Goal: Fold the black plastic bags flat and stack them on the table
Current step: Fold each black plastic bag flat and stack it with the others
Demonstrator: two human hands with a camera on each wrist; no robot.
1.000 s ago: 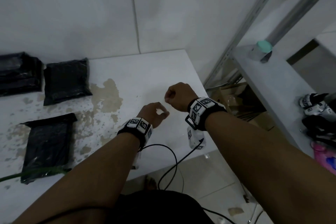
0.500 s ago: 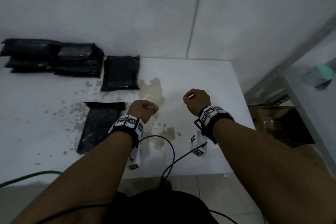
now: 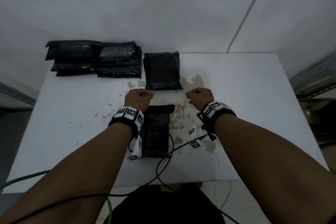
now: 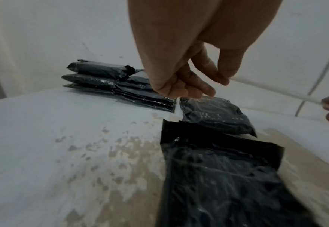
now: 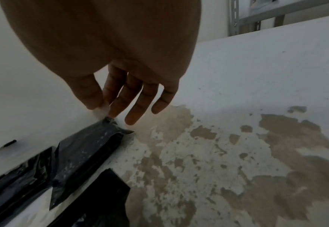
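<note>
A flat black plastic bag (image 3: pixel 156 132) lies on the white table (image 3: pixel 245 96) with its flap (image 3: pixel 161 108) open at the far end, partly under my left wrist. My left hand (image 3: pixel 145 94) hovers just beyond the flap and pinches one end of a thin white strip (image 4: pixel 276 90). My right hand (image 3: pixel 190 94) pinches the other end (image 5: pixel 101 109) between thumb and forefinger, its other fingers hanging loose. A folded black bag (image 3: pixel 162 71) lies just beyond both hands. Two stacks of folded bags (image 3: pixel 72 56) (image 3: pixel 120 60) stand at the back left.
The tabletop has worn brown patches (image 3: pixel 192 82) around the hands. A black cable (image 3: pixel 163 160) and a green cable (image 3: pixel 23 178) trail over the near edge. A metal shelf frame (image 3: pixel 312 74) stands to the right. The wall is close behind the stacks.
Both hands have swung left from near the table's right edge to above the flat bag's flap and moved apart. The view has turned left with them.
</note>
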